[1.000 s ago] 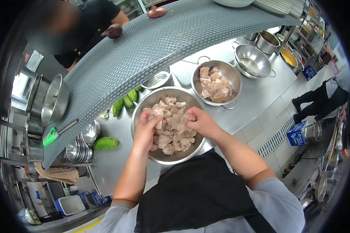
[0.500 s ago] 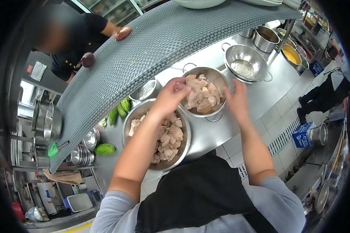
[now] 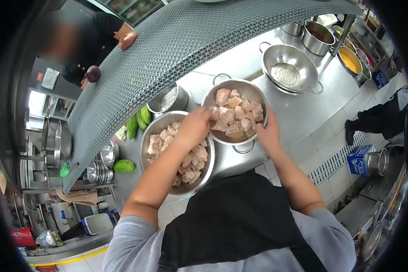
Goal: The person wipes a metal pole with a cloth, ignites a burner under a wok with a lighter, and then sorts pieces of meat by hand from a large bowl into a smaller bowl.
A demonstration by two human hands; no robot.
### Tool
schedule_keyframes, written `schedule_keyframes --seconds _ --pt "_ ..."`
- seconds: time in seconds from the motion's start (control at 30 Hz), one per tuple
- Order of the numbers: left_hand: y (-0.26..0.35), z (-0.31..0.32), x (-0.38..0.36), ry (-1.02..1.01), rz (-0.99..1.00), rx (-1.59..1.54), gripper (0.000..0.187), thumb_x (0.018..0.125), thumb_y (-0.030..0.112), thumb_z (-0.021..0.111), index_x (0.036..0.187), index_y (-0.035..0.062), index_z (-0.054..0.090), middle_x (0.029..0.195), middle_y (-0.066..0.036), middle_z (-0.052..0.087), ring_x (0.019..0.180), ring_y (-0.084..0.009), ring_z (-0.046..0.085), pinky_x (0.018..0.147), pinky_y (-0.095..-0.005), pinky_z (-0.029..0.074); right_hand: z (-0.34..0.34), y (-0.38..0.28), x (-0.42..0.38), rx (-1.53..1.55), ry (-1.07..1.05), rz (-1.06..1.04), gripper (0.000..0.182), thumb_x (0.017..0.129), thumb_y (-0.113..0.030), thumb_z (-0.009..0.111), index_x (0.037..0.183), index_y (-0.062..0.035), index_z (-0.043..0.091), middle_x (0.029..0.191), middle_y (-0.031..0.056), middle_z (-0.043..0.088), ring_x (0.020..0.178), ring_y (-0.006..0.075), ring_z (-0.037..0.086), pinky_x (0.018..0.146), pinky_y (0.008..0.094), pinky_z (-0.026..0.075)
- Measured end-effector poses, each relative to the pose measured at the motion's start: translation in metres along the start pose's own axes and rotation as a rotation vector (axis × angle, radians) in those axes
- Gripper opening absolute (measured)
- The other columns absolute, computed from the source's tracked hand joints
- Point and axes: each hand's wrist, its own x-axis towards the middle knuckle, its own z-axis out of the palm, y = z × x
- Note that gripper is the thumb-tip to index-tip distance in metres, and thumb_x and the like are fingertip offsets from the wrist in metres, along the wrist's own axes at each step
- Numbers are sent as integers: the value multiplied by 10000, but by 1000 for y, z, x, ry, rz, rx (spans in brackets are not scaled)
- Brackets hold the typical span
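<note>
Both hands now work at the handled bowl [image 3: 255,93]; one second earlier they were in the large bowl [image 3: 206,174], among its meat pieces [image 3: 192,167]. The point of work is therefore judged to have shifted to the meat chunks [image 3: 234,113] inside the handled bowl. This bowl stands on the steel counter [image 3: 303,111], just to the right and far side of the large bowl.

Left hand [image 3: 196,128]: fingers curled, fingertips at the left rim of the handled bowl, beside the nearest chunk. Whether they pinch a chunk or only the rim cannot be told. The forearm crosses above the large bowl.

Right hand [image 3: 269,133]: partly open at the right rim, thumb on the inner side, fingers extended along the outer side. Firmness of grip cannot be told.
</note>
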Motion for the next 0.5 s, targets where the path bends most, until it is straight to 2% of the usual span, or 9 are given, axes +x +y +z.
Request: schedule_keyframes --seconds 0.07,0.13,0.17,0.2,0.27,0.33,0.4,0.43,0.5 --pt "8 -10 9 -21 -48 19 170 793 40 620 962 34 640 931 -177 625 919 -386 609 815 -462 499 -3 3 -3 16 -18 -49 678 818 -68 614 1453 -55 376 1246 255 488 1159 414 497 1015 453 413" --pt "22 -12 23 -31 155 -154 308 780 52 632 1087 62 652 1068 -176 642 1025 -379 605 879 -456 498 -4 2 -5 54 -24 -13 676 821 -68 603 1457 -56 373 1242 252 491 1156 407 501 1007 448 419" --pt "28 -5 26 -68 276 -123 440 762 73 650 1201 96 632 1226 -165 616 1146 -359 576 940 -445 486 -4 2 -6 89 -24 20 675 824 -68 592 1461 -57 371 1238 249 494 1153 401 505 998 443 424" --pt "29 5 24 -67 274 -125 440 762 73 650 1201 96 632 1226 -165 616 1146 -359 576 940 -445 486 -4 4 -6 88 -27 20 675 824 -68 592 1461 -57 371 1238 249 494 1153 401 505 998 443 424" --pt "27 21 20 -205 373 155 497 753 99 663 1248 120 615 1301 -151 587 1204 -340 553 964 -436 474 -5 3 -4 63 -23 -61 677 823 -75 586 1464 -56 369 1232 246 499 1126 387 518 965 425 443" --pt "14 19 27 -193 341 103 408 766 114 663 1173 114 648 1263 -152 594 1180 -328 560 955 -421 474 -10 -6 -3 82 -52 -16 679 821 -78 590 1463 -54 370 1229 245 500 1110 378 523 946 415 451" --pt "5 3 35 -219 171 161 283 790 117 658 1073 101 672 1210 -131 606 1127 -322 576 939 -419 474 -11 -9 -8 102 -77 47 681 819 -81 593 1462 -52 372 1226 244 502 1093 369 529 928 404 458" --pt "6 -3 34 -145 131 130 181 805 124 660 981 81 670 1148 -109 619 1059 -322 592 904 -432 483 -10 -9 -9 66 -56 33 686 819 -84 594 1466 -52 366 1228 244 501 1082 364 531 917 398 460" --pt "3 -5 35 -54 191 134 177 808 126 661 977 75 667 1142 -106 620 1039 -326 597 891 -438 487 -10 -8 -11 31 -29 15 691 820 -87 595 1470 -52 361 1231 244 499 1071 359 532 907 393 463"
